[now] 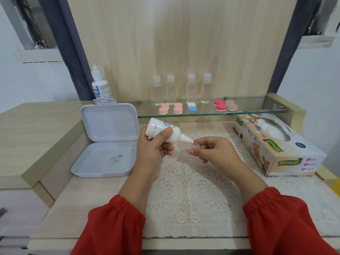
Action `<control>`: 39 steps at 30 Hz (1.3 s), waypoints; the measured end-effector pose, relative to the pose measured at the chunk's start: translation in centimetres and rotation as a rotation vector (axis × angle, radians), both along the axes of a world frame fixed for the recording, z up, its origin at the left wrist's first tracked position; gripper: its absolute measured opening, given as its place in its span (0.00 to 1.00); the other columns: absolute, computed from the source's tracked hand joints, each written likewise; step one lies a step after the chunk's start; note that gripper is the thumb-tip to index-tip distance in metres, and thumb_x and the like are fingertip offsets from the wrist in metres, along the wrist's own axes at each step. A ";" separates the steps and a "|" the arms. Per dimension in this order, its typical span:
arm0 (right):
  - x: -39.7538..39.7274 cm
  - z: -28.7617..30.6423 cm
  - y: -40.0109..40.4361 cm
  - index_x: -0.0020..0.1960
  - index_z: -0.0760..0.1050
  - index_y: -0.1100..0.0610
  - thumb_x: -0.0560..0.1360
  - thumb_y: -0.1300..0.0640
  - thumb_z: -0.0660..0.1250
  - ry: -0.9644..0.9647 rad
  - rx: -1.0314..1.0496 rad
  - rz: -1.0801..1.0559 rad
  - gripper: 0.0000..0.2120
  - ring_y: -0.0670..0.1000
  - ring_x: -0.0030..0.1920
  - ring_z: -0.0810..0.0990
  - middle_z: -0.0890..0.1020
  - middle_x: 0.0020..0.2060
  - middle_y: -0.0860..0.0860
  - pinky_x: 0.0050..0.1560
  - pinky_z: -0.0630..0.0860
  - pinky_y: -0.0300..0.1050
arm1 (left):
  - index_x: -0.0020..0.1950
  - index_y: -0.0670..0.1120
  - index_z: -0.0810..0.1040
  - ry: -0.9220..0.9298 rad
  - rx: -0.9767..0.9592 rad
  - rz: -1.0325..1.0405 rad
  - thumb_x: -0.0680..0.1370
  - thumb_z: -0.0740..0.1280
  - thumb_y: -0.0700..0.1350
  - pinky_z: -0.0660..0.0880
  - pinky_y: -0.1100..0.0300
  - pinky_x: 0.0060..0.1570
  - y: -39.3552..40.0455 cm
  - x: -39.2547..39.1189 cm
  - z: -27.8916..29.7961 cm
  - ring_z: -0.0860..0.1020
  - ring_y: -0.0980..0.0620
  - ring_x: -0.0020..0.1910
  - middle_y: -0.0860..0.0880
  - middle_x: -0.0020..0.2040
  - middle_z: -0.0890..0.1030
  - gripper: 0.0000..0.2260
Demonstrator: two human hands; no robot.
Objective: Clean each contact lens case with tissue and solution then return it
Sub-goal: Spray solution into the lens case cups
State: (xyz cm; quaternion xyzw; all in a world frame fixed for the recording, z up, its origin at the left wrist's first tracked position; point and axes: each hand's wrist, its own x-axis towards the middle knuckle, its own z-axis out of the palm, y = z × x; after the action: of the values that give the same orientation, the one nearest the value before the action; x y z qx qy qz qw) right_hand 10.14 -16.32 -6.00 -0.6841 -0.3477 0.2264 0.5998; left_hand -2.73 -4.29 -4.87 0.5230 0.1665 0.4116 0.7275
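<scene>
Left hand (156,146) curled round a white solution bottle (163,131), tilted, nozzle tip touching a clear contact lens case (193,144) pinched in the right hand (211,151). Both held above a lace mat (193,190). Left of the left hand, an open white box (110,126). Right of the right hand, a tissue box (276,144). Beyond both hands, coloured cases (192,107) on a glass shelf (257,112)

One view only, from a head-worn wide-angle camera. It looked forward and down from above the near edge of the desk (77,208), close to the work. Both forearms entered from the bottom corners, and the left hand (152,150) and right hand (211,153) sat near frame centre. The wooden back panel (184,43) filled the upper frame. Straight edges bowed toward the borders.
</scene>
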 end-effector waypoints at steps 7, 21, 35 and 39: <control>0.0 0.0 0.0 0.48 0.81 0.56 0.65 0.60 0.79 -0.002 -0.008 -0.004 0.13 0.45 0.29 0.74 0.76 0.34 0.55 0.31 0.75 0.37 | 0.55 0.42 0.72 0.012 -0.001 -0.006 0.67 0.73 0.48 0.74 0.61 0.26 0.1 0.1 0.0 0.75 0.52 0.27 0.43 0.38 0.80 0.21; -0.1 0.2 -0.2 0.48 0.82 0.55 0.65 0.59 0.79 -0.012 -0.033 -0.013 0.12 0.45 0.29 0.75 0.77 0.32 0.51 0.30 0.74 0.36 | 0.62 0.39 0.70 0.014 -0.077 0.008 0.72 0.71 0.45 0.74 0.61 0.26 0.1 0.2 0.0 0.76 0.52 0.27 0.44 0.38 0.80 0.21; 1.3 -0.2 -1.3 0.46 0.82 0.49 0.65 0.53 0.79 -0.258 -0.385 0.001 0.11 0.44 0.36 0.74 0.76 0.36 0.47 0.40 0.70 0.38 | 0.70 0.40 0.68 -0.074 -0.453 0.013 0.74 0.71 0.48 0.75 0.65 0.26 1.3 0.1 -0.4 0.76 0.55 0.27 0.38 0.50 0.78 0.27; 1.7 -0.4 -1.3 0.49 0.82 0.51 0.65 0.51 0.80 -0.325 -0.445 0.013 0.15 0.45 0.38 0.75 0.77 0.38 0.46 0.42 0.70 0.40 | 0.64 0.40 0.73 -0.086 -0.493 -0.013 0.74 0.71 0.48 0.75 0.66 0.26 1.3 0.1 -0.2 0.76 0.56 0.27 0.37 0.53 0.77 0.22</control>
State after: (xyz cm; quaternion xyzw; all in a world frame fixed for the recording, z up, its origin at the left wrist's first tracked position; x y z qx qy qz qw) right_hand 11.84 -17.61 -6.43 -0.8242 -0.3856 0.1882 0.3695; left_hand -2.64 -2.96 -5.08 0.3127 0.2274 0.3757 0.8423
